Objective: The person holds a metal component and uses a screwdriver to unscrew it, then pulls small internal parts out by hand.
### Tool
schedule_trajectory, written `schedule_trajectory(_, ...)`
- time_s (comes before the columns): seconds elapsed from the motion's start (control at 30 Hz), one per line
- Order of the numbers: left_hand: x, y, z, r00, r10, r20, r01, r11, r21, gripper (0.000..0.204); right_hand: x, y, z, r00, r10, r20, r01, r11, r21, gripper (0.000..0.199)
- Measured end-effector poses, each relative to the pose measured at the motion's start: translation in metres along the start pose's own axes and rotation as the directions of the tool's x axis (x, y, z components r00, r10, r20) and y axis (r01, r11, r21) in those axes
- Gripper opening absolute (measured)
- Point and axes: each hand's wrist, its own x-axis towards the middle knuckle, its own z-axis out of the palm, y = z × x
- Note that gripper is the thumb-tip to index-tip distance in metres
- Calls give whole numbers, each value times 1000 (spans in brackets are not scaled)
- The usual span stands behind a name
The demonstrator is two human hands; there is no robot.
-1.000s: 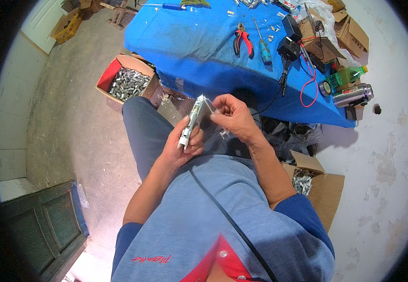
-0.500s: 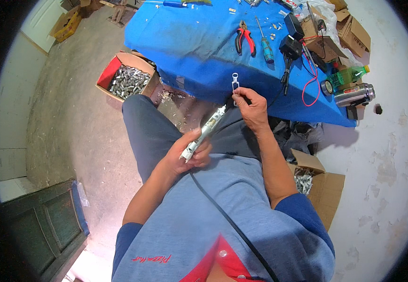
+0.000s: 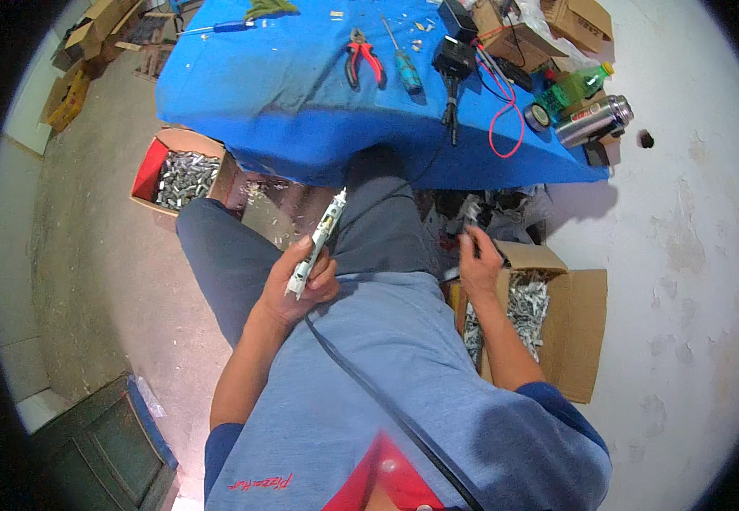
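My left hand [image 3: 303, 274] is wrapped round a long, narrow white metal piece [image 3: 325, 226] with slots and a pronged lower end. It is tilted, its tip up and to the right, above my lap. My right hand [image 3: 478, 258] is out to the right, beside an open cardboard box [image 3: 587, 341] full of small whitish metal parts [image 3: 527, 311]. Its fingers are closed together, and something greyish shows blurred just beyond the fingertips; I cannot make out what it is. A black cable [image 3: 378, 396] runs from below my left hand down across my shirt.
Red-and-black pliers [image 3: 363, 60], a screwdriver [image 3: 408, 72], black adapters [image 3: 455, 58], a green bottle [image 3: 578, 87] and a steel flask [image 3: 595, 121] lie on the blue-covered table [image 3: 267, 111]. A box of short metal cylinders [image 3: 186, 179] stands on the floor, left.
My right hand has moved from in front of the table, where it held a flat holed metal plate, down and right to the box. The view has shifted right; my left hand keeps its piece.
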Motion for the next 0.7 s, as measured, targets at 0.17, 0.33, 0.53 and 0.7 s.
schedule_trajectory(0.17,7,-7,5,994,-71,89,70,998,7,48,-112,192,-119,851,349,-393,-520,666,-535,34)
schedule_trajectory(0.33,16,-12,9,987,-103,126,96,994,56,48,-102,143,-130,801,423,-423,-568,761,-313,39)
schedule_trajectory(0.53,22,-13,23,984,-147,97,132,980,145,52,-1,-55,0,856,175,486,-498,529,687,49)
schedule_trajectory(0.7,15,-11,24,985,-171,-10,170,976,132,51,33,-123,46,683,-151,715,-667,269,694,39)
